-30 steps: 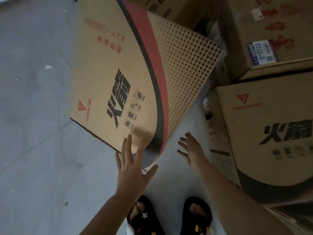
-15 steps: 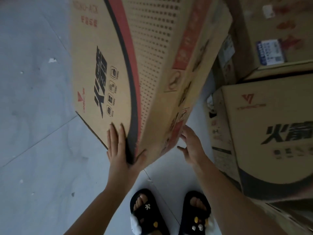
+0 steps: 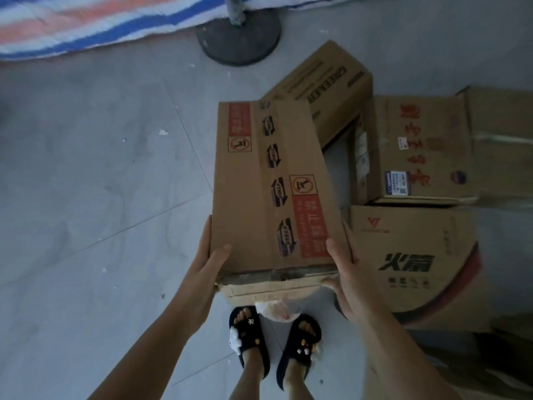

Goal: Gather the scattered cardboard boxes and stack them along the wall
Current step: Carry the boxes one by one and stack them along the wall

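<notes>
I hold a long brown cardboard box [image 3: 271, 183] with red warning labels and taped seam facing up, lifted above the floor in front of me. My left hand [image 3: 202, 272] grips its near left corner, thumb on top. My right hand [image 3: 343, 272] clamps the near right corner. To the right stand other boxes: one with black characters [image 3: 415, 261], one with red handwriting and a blue label [image 3: 418, 145], and a tilted box [image 3: 326, 85] behind the held one.
A round black stand base [image 3: 238, 39] sits on the grey tiled floor [image 3: 101, 183] ahead. A striped blue, white and orange tarp [image 3: 86, 21] lies at the far left. My sandalled feet [image 3: 274, 342] are under the box. Another brown box [image 3: 501, 134] fills the far right.
The box has turned from its large printed face to its narrow taped side up. Both hands went from touching its lower edge to gripping its near corners. The view tilted forward.
</notes>
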Available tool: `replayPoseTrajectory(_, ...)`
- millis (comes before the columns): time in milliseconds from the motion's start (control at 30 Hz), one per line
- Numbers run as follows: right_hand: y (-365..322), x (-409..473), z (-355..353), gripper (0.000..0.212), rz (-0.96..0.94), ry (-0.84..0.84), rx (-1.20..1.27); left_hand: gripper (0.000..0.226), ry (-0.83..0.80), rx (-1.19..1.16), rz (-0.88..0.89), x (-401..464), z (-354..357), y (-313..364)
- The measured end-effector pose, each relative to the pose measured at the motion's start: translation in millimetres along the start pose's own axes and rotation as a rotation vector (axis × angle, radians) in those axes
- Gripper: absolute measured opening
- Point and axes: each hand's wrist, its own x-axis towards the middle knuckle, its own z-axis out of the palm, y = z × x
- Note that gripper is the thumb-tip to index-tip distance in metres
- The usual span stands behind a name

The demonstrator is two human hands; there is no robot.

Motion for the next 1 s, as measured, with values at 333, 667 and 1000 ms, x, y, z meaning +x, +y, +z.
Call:
replayPoseTrajectory(333,-125.2,-192.8,38.1,0.063,-0.152,-0.144,-0.299,0.063,0.241,-0.141,0.211,-228.7,9.4,69.3)
replayPoseTrajectory(667,-175.9,-284.7,126.8,0.053,-0.234,-0.621,-0.451,0.056,0.607,-0.364,0.437,-382.7,-23.9,86.9)
replayPoseTrajectory(1000,-84.1,-426.3,236.8,0.063,-0.251,-1.094,-0.654,0.066,1.031,-0.619,0.578,-554.3,-96.4,2.1)
